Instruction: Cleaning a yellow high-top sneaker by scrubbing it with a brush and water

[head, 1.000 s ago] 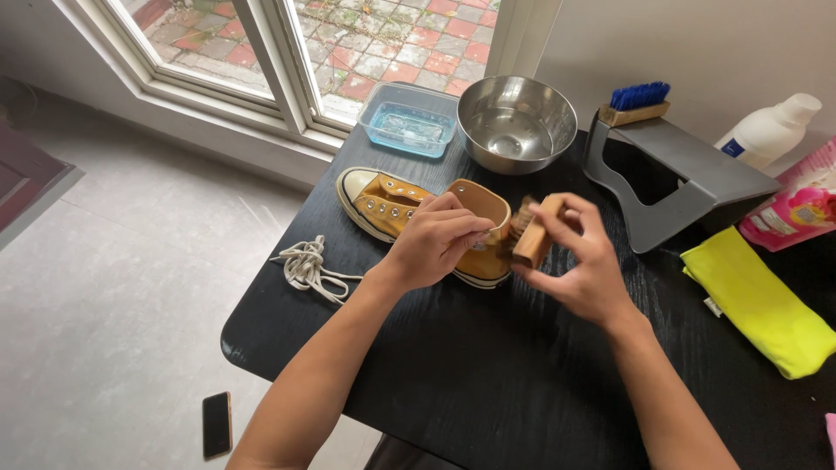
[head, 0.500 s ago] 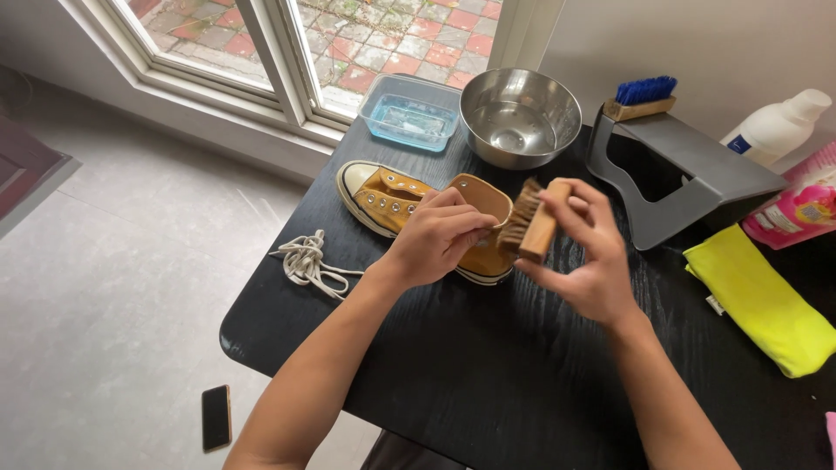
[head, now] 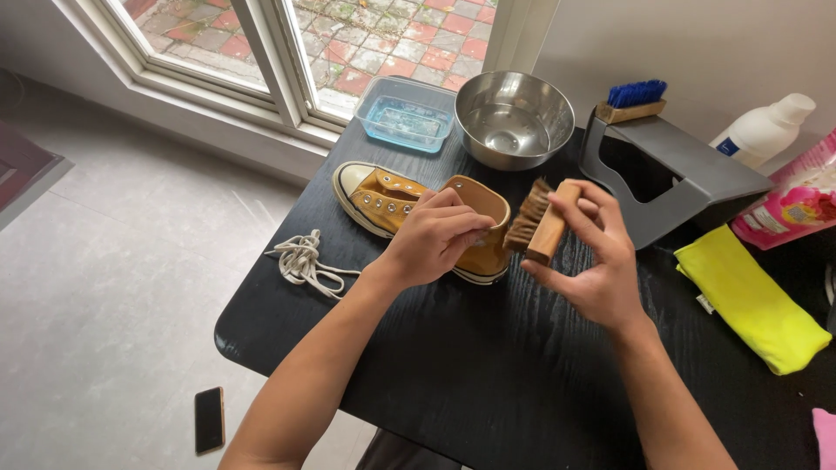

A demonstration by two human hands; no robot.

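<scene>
**Brush poised at the heel**

Right hand (head: 592,261) grips a wooden brown-bristled brush (head: 538,222); left hand (head: 431,239) clasps the mustard canvas sneaker (head: 409,209) on the black table (head: 488,374). A hard stroke could shove it towards the steel bowl (head: 514,117).

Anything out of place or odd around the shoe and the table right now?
One thing: a dark phone lies on the floor below the black table, where it could be stepped on. Otherwise the left hand steadies the mustard shoe, the right hand holds the wooden brush, and the pulled laces lie beside it. No spills.
</scene>
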